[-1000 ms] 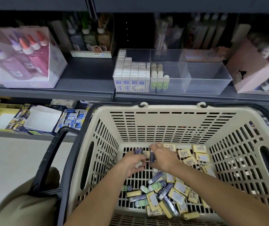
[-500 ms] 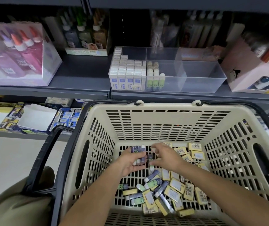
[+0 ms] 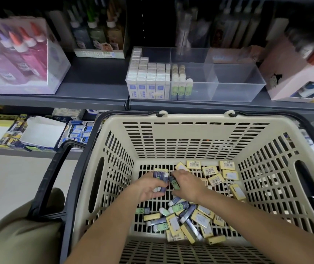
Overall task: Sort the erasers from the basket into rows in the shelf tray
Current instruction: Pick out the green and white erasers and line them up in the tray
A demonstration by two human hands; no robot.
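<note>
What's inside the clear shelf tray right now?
The clear tray holds rows of white erasers and green erasers at its left; right compartments look empty. Lower layers are hidden.

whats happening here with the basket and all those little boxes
A person is restocking erasers. Both hands are down in the beige slotted plastic basket: the left hand holds a small stack of dark blue erasers, the right hand pinches a green one. The clear plastic shelf tray is partly filled.
</note>
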